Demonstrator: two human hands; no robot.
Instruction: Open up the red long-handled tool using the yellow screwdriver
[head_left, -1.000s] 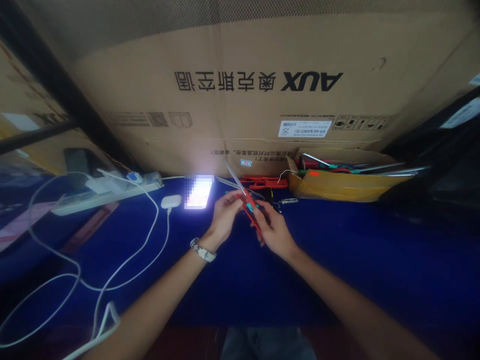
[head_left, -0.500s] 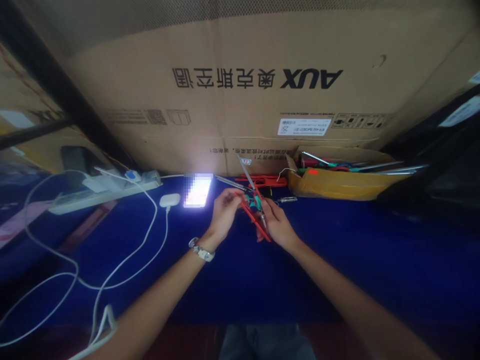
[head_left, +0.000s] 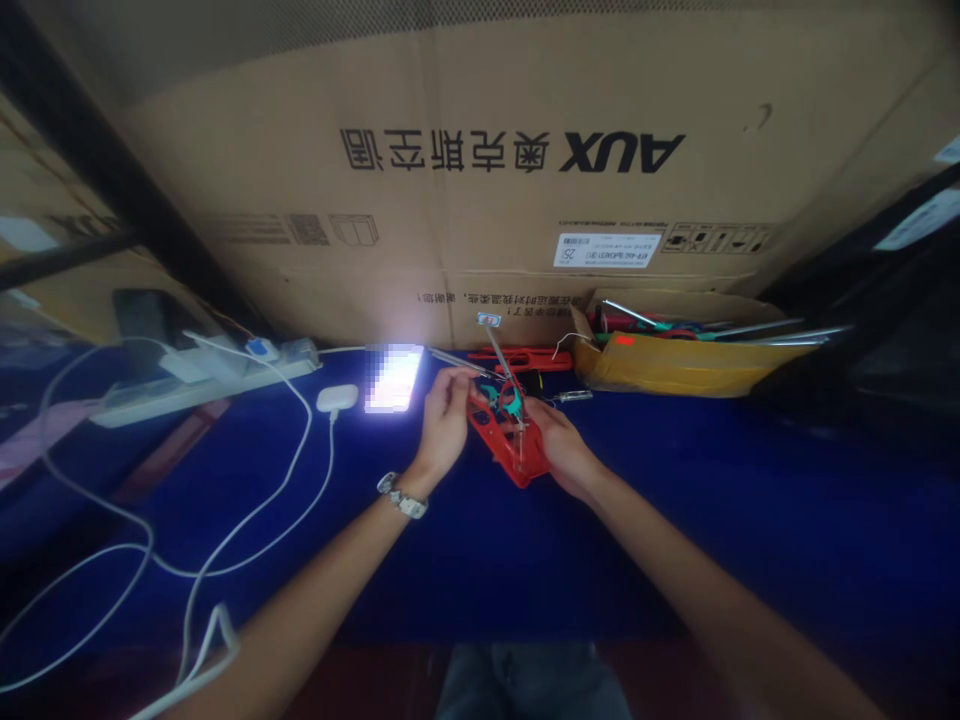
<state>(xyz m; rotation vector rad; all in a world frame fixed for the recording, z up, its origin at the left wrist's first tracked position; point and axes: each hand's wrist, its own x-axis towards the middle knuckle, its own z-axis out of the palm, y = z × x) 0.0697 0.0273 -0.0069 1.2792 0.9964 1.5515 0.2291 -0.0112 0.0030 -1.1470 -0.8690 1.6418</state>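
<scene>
Between my hands is an opened red plastic casing [head_left: 504, 445] with teal parts [head_left: 514, 405], a thin metal rod [head_left: 495, 345] and a red wire showing at it. My left hand [head_left: 445, 420] is closed at the casing's upper left end, its thumb and finger pinched there. My right hand [head_left: 561, 448] grips the casing's right side, with part of the fingers hidden behind it. Just beyond the hands lie more red casing pieces [head_left: 536, 360] and a small metal piece [head_left: 576, 396] on the blue tabletop [head_left: 645, 560].
A yellow-taped cardboard box [head_left: 667, 368] at the back right holds several metal rods and red and green parts. A lit phone [head_left: 394, 378], a white charging case [head_left: 337, 398], a power strip [head_left: 210, 385] and loose white cables lie left. A large carton [head_left: 450, 90] stands behind.
The red casing has turned, so its open inner side now faces me more. The metal rod has tilted and sits lower. Both hands stay on the casing.
</scene>
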